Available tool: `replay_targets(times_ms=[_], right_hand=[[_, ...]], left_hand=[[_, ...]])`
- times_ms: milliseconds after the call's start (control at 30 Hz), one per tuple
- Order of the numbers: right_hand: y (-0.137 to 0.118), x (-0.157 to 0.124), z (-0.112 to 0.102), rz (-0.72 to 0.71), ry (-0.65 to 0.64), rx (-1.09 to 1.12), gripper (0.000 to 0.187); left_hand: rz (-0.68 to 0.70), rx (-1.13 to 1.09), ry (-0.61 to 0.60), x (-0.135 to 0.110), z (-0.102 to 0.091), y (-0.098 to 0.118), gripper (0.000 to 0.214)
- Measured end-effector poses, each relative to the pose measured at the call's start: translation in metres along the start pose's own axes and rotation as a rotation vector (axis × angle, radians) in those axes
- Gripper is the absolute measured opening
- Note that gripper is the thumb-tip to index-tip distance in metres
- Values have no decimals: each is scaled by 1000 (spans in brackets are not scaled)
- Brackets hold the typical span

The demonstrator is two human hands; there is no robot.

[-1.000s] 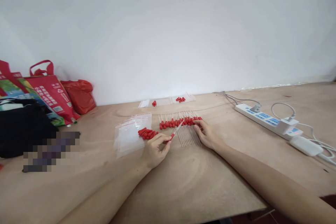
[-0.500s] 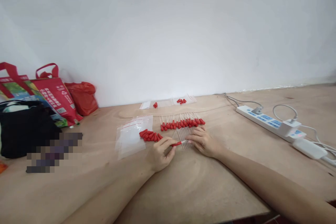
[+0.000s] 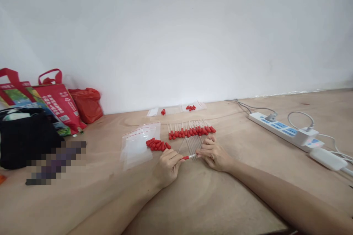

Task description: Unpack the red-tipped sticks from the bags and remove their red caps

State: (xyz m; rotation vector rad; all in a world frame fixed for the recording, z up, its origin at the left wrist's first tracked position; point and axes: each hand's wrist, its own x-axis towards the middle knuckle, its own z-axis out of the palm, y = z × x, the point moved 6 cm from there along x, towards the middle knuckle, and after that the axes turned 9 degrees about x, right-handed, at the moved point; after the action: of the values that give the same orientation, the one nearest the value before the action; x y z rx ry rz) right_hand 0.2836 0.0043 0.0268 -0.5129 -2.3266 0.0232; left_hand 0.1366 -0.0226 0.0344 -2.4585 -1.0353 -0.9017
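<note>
My left hand (image 3: 167,163) pinches the red bulb end of a small clear dropper (image 3: 189,156). The glass end of that dropper is pinched by my right hand (image 3: 213,153), so it lies level between them just above the wooden table (image 3: 209,198). Behind my hands lies a row of droppers with red bulbs (image 3: 191,131), and bare glass tubes (image 3: 193,143) lie in front of that row. A small heap of loose red bulbs (image 3: 157,144) lies just beyond my left hand, next to clear zip bags (image 3: 136,145).
More small bags with a few red bulbs (image 3: 189,107) lie near the wall. A white power strip (image 3: 284,130) with plugs and cables sits at the right. Red shopping bags (image 3: 59,101) and a black bag (image 3: 26,136) stand at the left.
My left hand turned the dropper from slanting to level and drew it toward me. My right hand left the row of droppers and took hold of its glass end.
</note>
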Motion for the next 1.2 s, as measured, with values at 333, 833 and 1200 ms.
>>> replay_targets(times_ms=[333,833,1200], right_hand=[[-1,0,0,-26,29,24,23],[36,-11,-12,396,351,-136,20],[38,-8,-17,533,188,-36,31]], left_hand=[[3,-37,7,0,-5,2,18],[-260,-100,-135,-16,3,-28,6],[-295,-182,-242,-3,26,-12,13]])
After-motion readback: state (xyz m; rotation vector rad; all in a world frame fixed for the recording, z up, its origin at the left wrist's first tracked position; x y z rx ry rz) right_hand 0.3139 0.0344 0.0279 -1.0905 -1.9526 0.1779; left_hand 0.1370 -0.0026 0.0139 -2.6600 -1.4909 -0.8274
